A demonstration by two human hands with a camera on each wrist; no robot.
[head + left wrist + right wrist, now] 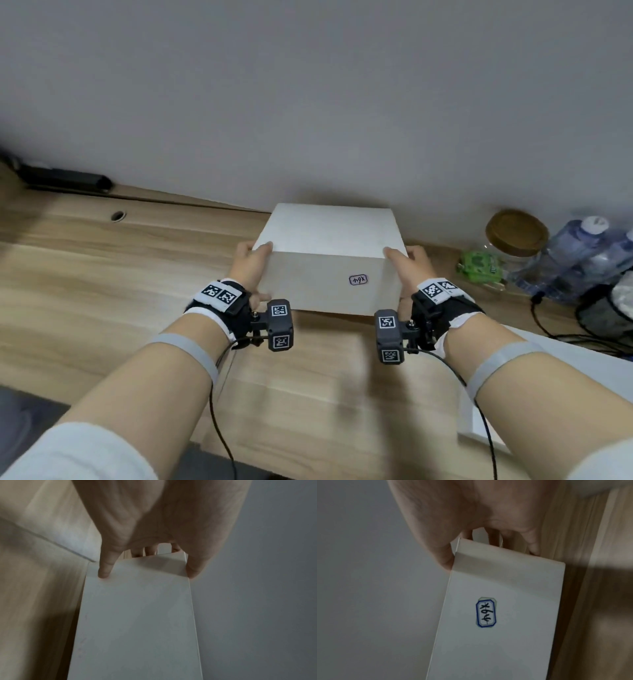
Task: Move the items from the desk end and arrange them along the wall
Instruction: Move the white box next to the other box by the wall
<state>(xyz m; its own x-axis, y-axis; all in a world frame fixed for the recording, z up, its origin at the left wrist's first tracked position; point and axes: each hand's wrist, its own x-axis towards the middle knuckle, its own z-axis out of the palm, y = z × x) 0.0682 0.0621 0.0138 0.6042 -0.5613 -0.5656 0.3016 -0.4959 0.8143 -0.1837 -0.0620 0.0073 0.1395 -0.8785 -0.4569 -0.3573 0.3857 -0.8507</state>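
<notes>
A plain white box (329, 260) with a small blue-edged label (358, 279) on its near face sits on the wooden desk (102, 274), its far side close to the grey wall. My left hand (251, 262) grips the box's left end, thumb on the top edge and fingers down the side. My right hand (407, 265) grips the right end the same way. The left wrist view shows the box (137, 615) with fingertips (103, 573) on it. In the right wrist view, the label (486, 612) faces the camera and the thumb (444, 559) hooks the box's corner.
To the right along the wall stand a jar with a brown lid (516, 233), a green packet (481, 265) and clear water bottles (579, 253). Black cables (548, 329) trail at the right. A dark bar (65, 180) lies at the far left by the wall, near a cable hole (118, 216).
</notes>
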